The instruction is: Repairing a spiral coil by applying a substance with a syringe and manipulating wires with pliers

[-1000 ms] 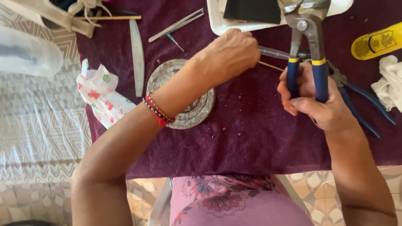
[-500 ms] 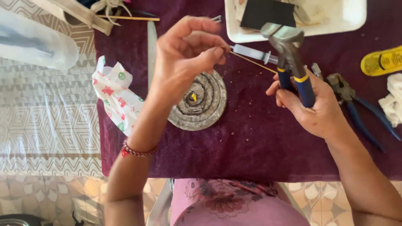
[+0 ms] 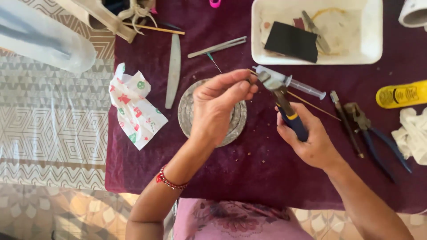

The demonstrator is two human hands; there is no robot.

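My right hand (image 3: 313, 142) grips the blue and yellow handles of a pair of pliers (image 3: 281, 102), jaws pointing up and left. My left hand (image 3: 219, 104) hovers over a round grey coiled disc (image 3: 187, 111) on the dark purple cloth (image 3: 267, 173). Its thumb and fingertips are pinched together right at the plier jaws, on something too small to make out. A thin wooden stick (image 3: 313, 106) lies under the pliers, beside a clear syringe (image 3: 298, 83).
A white tray (image 3: 373, 55) with a black pad and small tools sits at the back. A second pair of blue pliers (image 3: 369, 129), a yellow tube (image 3: 400, 94), white cloth (image 3: 413, 133), patterned paper (image 3: 133, 109), a flat metal file (image 3: 172, 71) and tweezers (image 3: 218, 46) lie around.
My left hand lifted off the disc and came up to the plier jaws. The pliers tilted from upright to slanting left, and the view shifted toward the tray.
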